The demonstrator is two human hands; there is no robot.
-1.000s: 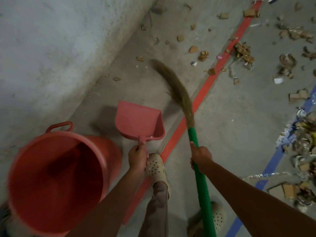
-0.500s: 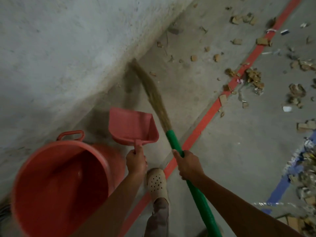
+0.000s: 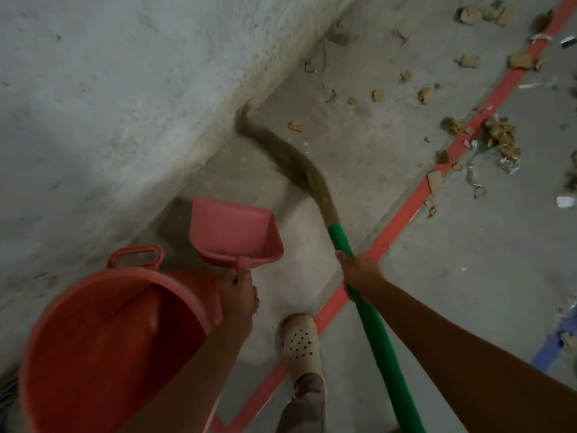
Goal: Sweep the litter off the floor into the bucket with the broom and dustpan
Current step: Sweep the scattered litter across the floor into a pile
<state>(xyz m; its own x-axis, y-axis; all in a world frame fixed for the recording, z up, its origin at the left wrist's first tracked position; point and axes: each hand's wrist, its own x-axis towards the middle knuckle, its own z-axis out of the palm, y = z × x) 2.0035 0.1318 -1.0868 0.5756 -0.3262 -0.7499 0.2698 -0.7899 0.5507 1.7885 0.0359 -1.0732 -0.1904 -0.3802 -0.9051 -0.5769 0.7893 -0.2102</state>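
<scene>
My left hand (image 3: 239, 294) grips the short handle of a pink dustpan (image 3: 231, 233), held just above the floor with its mouth facing away from me. My right hand (image 3: 361, 274) grips the green handle of a grass broom (image 3: 373, 328); its brown bristles (image 3: 290, 157) curve left and their tip touches the foot of the wall. An orange-red bucket (image 3: 56, 317) with a loop handle stands at lower left, beside the dustpan. Brown cardboard scraps (image 3: 499, 139) lie scattered on the concrete floor at the upper right.
A rough grey wall (image 3: 125, 89) fills the left side. A red floor stripe (image 3: 402, 210) runs diagonally, a blue stripe (image 3: 552, 345) lies at right. My foot in a cream perforated clog (image 3: 301, 339) stands on the red stripe.
The broom's bristles swung left from the open floor to the wall's foot and now bend there. The dustpan and bucket kept their places while the camera shifted.
</scene>
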